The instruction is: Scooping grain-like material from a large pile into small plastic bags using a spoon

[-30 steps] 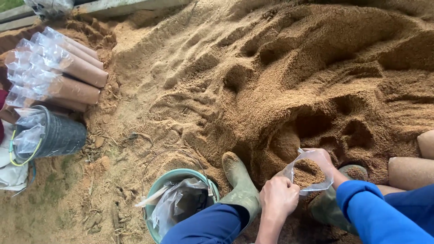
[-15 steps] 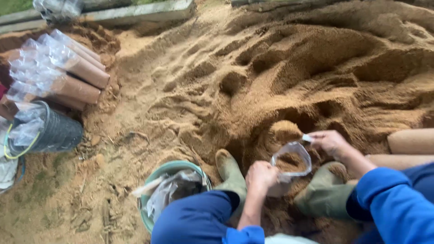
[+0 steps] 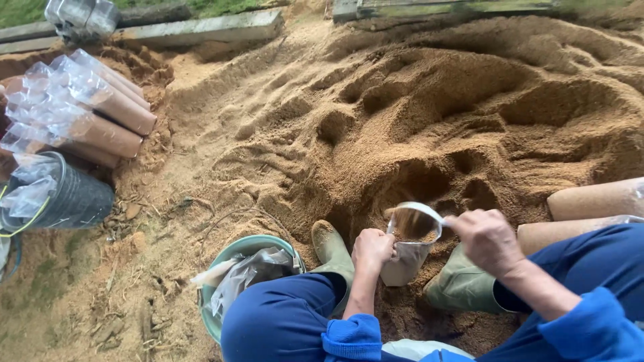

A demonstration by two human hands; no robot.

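A clear plastic bag (image 3: 410,248), partly filled with brown sawdust, stands upright between two green rubber boots (image 3: 331,249). My left hand (image 3: 371,251) grips the bag's left rim. My right hand (image 3: 486,239) pinches the right rim, holding the mouth wide. Blue trousers and blue sleeves frame the bottom of the view. A large mound of sawdust (image 3: 469,114), scooped into hollows, rises just beyond the bag.
A green bucket (image 3: 225,261) with empty plastic bags sits beside my left knee. Filled sawdust bags (image 3: 100,114) lie stacked at far left above a dark bucket (image 3: 74,198). Two more filled bags (image 3: 594,201) lie at right. Wooden planks (image 3: 201,27) edge the back.
The bag now stands more upright and lower between the boots, with its mouth held open by both hands. The camera view has shifted slightly.
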